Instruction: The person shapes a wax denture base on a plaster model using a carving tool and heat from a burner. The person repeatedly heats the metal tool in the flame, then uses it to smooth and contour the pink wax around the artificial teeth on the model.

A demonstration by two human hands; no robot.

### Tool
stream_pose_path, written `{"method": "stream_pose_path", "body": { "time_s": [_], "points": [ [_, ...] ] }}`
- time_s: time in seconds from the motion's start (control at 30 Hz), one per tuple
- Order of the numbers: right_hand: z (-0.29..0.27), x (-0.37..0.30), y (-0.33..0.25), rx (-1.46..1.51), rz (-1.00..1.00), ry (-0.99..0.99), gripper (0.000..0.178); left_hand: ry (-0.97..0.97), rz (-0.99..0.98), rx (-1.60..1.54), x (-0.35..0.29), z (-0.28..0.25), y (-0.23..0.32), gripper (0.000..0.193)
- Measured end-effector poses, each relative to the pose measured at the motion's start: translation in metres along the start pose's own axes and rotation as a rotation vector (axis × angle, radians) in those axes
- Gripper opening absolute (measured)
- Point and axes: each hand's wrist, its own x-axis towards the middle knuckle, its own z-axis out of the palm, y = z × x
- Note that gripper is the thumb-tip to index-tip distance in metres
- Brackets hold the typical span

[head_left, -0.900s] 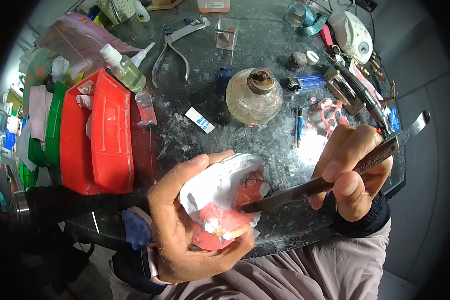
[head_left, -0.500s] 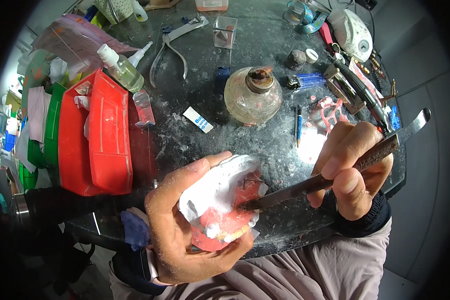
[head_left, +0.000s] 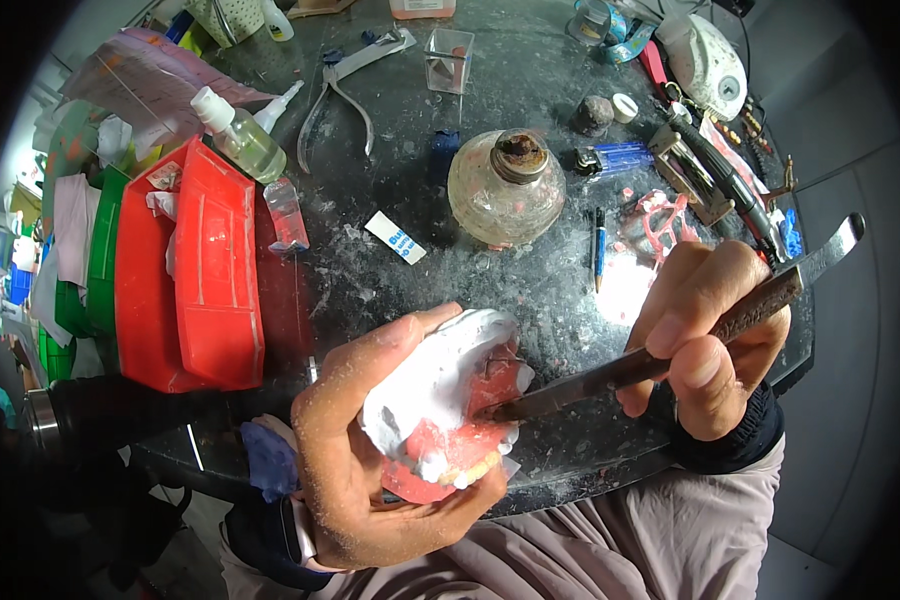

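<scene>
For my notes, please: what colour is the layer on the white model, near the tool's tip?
The layer is pinkish red; the head view shows it best.

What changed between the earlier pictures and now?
Barely anything: the orange flicker seen at the glass burner a moment ago no longer shows. Nothing was taken up or let go; the left hand still holds the dental model, the right hand the metal tool.

The plaster model (head_left: 432, 365) is white, its wax (head_left: 440, 439) pinkish red, its row of teeth (head_left: 473, 471) white and yellowish. The spatula (head_left: 610, 376) is dark brown-grey with a silvery end. The bin (head_left: 217, 290) is red, the worktop (head_left: 530, 285) dark grey, speckled white.
</scene>
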Motion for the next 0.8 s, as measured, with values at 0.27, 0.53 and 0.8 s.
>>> {"method": "stream_pose_path", "body": {
  "time_s": [0.27, 0.53, 0.8],
  "points": [
    [-0.002, -0.002, 0.001, 0.029, 0.000, -0.023, 0.028, 0.084, 0.013, 0.041, -0.003, 0.006, -0.010, 0.076],
    [-0.004, -0.002, -0.001, 0.039, -0.033, -0.027, 0.029, 0.051, 0.017, -0.036, -0.005, 0.000, -0.003, 0.063],
    [-0.001, -0.004, -0.003, 0.040, -0.028, -0.043, 0.029, 0.086, 0.048, -0.023, -0.005, 0.002, -0.003, 0.070]
  ]
}}
